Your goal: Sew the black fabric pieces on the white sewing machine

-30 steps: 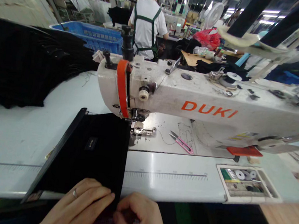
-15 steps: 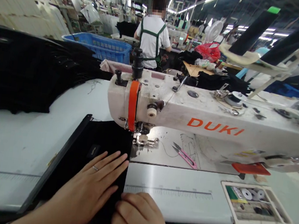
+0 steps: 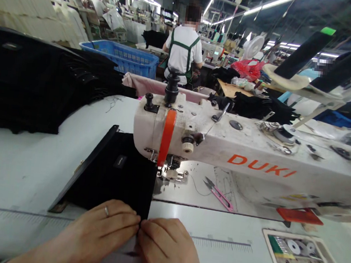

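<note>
A black fabric piece point(image 3: 117, 175) with a small label lies flat on the white table, its right edge running under the presser foot point(image 3: 172, 174) of a white DUKI sewing machine point(image 3: 248, 156). My left hand point(image 3: 102, 228), with a ring on it, presses on the near edge of the fabric with its fingers together. My right hand point(image 3: 166, 243) sits beside it, fingers curled, pinching the fabric's near right corner. The fingertips of both hands meet at that corner.
Pink thread snips point(image 3: 219, 192) lie on the machine bed. A bobbin tray point(image 3: 303, 256) is set in the table at right. A heap of black garments point(image 3: 30, 82) fills the left. Behind stand a blue crate point(image 3: 123, 57) and a person in a white shirt point(image 3: 185, 53).
The fabric has moved away under the machine head. My left hand slid back from flat on the cloth to its near edge, meeting my right hand at the corner.
</note>
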Tool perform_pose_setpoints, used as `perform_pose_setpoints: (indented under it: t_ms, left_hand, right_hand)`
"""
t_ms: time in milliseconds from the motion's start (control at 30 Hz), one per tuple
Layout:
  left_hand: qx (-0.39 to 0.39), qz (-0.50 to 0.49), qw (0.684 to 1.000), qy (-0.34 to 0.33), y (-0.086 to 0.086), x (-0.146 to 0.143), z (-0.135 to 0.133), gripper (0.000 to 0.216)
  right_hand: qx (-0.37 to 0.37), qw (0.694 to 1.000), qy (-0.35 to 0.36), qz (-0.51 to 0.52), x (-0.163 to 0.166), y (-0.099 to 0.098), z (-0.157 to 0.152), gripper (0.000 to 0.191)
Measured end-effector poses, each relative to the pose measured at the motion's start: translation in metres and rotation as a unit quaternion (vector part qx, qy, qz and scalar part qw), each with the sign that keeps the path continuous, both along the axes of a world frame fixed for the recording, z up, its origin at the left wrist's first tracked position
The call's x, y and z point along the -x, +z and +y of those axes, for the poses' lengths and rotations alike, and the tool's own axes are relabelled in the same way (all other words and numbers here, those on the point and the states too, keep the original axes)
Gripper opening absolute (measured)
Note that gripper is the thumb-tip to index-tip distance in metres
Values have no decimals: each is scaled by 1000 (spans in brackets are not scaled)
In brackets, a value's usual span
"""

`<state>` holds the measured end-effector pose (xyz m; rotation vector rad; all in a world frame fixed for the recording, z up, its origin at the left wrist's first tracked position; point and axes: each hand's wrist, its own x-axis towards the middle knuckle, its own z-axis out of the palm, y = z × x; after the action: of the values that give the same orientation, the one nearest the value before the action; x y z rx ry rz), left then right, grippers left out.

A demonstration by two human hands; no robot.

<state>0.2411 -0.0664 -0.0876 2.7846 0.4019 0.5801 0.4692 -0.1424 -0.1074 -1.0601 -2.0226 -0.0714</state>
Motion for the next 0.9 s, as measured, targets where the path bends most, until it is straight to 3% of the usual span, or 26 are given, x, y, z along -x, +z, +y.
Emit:
perform_pose_setpoints:
  t_ms: [200,367,600,900]
  left_hand:
    - [-19,-1,1000,2,-12,-4,22,45]
    - [-31,-13,999,-6,-8,-16,42,37]
    - [-64,-17,998,10,-8,-26,69,33]
    - [-56,-13,997,57,-2,-42,95,28]
  right_hand:
    - [65,998,12,-2,-8,4,12,17]
    - [117,993,5,-7,-13,8,22,14]
    - [163,985,10,-58,-21,18,44,22]
    - [188,973,-50,-125,-27,17,67,30]
